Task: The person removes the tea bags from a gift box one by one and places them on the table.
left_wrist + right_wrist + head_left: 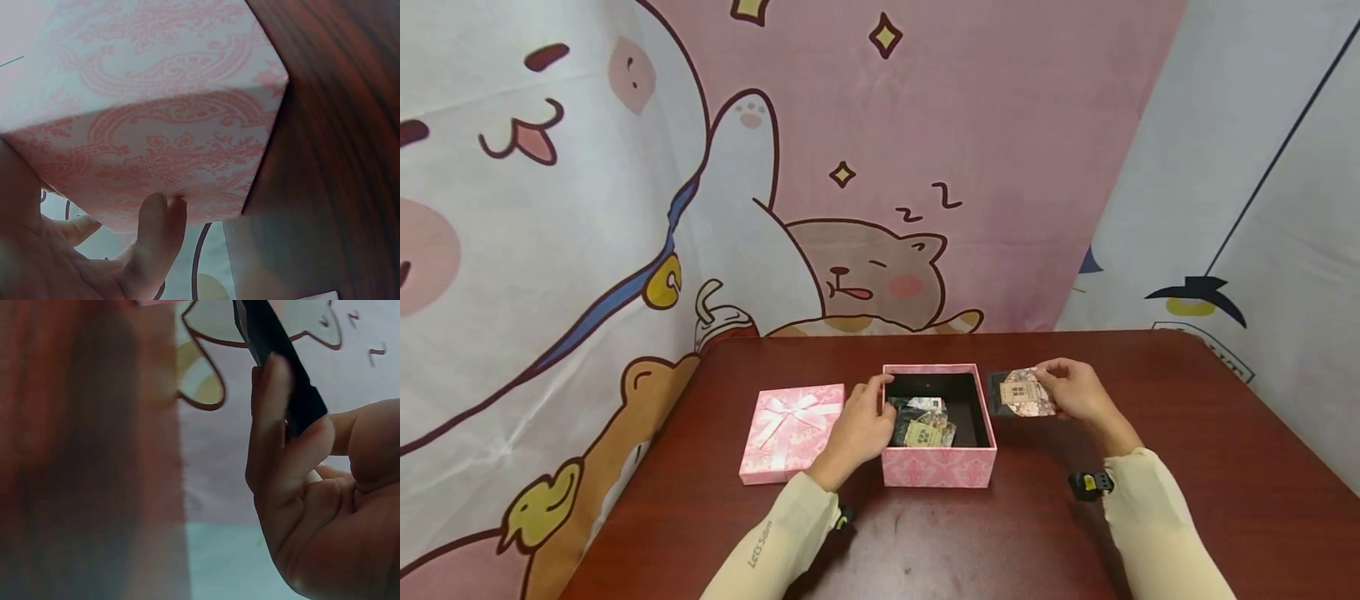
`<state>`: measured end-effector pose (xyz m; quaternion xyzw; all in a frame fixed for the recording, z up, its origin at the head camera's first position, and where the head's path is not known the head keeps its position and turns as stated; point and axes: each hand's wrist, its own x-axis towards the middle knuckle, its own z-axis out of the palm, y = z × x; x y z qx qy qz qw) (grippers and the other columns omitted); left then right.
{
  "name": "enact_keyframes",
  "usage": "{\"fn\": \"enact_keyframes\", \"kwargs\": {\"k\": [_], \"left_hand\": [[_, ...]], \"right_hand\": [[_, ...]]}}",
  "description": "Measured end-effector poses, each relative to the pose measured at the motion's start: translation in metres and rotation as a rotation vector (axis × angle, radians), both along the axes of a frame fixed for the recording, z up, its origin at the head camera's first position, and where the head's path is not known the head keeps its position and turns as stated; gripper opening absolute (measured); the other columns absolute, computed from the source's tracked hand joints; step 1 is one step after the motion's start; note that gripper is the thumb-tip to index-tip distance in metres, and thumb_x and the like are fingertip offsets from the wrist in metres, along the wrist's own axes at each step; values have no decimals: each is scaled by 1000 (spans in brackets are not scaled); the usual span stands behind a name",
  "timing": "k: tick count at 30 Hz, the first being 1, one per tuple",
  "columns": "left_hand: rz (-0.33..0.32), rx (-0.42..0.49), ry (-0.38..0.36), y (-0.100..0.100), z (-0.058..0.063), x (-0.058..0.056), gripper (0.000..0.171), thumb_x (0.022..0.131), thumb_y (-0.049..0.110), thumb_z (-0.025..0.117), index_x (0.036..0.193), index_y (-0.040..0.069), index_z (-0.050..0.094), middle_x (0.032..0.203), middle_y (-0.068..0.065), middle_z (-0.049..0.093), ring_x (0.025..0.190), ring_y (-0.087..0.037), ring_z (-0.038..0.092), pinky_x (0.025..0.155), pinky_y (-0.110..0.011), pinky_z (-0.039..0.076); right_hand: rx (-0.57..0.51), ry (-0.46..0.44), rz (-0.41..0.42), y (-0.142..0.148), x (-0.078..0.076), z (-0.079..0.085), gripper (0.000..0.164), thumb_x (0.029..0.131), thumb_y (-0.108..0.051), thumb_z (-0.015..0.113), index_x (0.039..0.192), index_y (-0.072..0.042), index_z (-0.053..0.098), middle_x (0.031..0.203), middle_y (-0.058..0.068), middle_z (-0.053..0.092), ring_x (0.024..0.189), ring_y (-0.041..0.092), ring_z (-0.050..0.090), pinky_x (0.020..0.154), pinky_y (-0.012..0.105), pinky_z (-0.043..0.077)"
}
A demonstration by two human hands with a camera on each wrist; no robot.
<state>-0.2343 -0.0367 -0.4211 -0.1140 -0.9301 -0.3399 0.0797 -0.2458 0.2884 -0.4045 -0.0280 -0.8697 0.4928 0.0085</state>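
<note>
A pink patterned gift box [938, 468] with a black inside stands lidless on the table. My left hand [863, 421] grips its left wall at the rim; in the left wrist view, fingers [161, 234] lie against the outer side of the box [187, 144]. To the right of the box, my right hand [1075, 390] pinches a flat dark packet [1021, 392] by its right edge. The packet has a floral front and a cream label. Edge-on in the right wrist view, the packet [275, 356] looks thin and black. Several similar packets [925, 429] lie inside the box.
The pink box lid [793, 429] with a ribbon bow lies left of the box. Everything rests on a dark reddish-brown table [1030, 525]. Behind it hangs a cloth [1000, 167] printed with cartoon animals.
</note>
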Motion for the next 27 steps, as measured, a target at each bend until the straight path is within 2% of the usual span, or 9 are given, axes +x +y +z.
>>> {"fn": "enact_keyframes", "kwargs": {"k": [6, 11, 21, 27], "left_hand": [[-9, -6, 0, 0, 2, 0, 42, 88, 22, 49, 130, 22, 47, 108, -8, 55, 94, -23, 55, 77, -42, 45], [-3, -7, -4, 0, 3, 0, 42, 88, 22, 49, 131, 23, 46, 108, -7, 55, 94, -22, 55, 77, -42, 45], [4, 0, -4, -1, 1, 0, 42, 88, 23, 48, 130, 23, 47, 105, -6, 55, 92, -21, 55, 74, -40, 45], [1, 2, -8, -1, -1, 1, 42, 88, 22, 48, 130, 23, 47, 106, -6, 55, 92, -21, 55, 75, -41, 45]], "right_hand": [[1, -52, 23, -1, -6, -27, 28, 95, -10, 43, 114, 9, 51, 62, 2, 49, 50, 13, 49, 43, 31, 44], [17, -87, 67, -3, -9, -40, 30, 94, -7, 43, 118, 10, 50, 62, 4, 51, 50, 14, 51, 44, 32, 45], [-11, -71, 133, -14, -8, -41, 38, 90, -1, 42, 124, 16, 38, 61, 8, 51, 49, 16, 50, 43, 31, 45], [86, -41, 106, -17, -4, -41, 41, 88, -3, 47, 123, 19, 40, 82, 17, 60, 55, 16, 55, 49, 32, 49]]}}
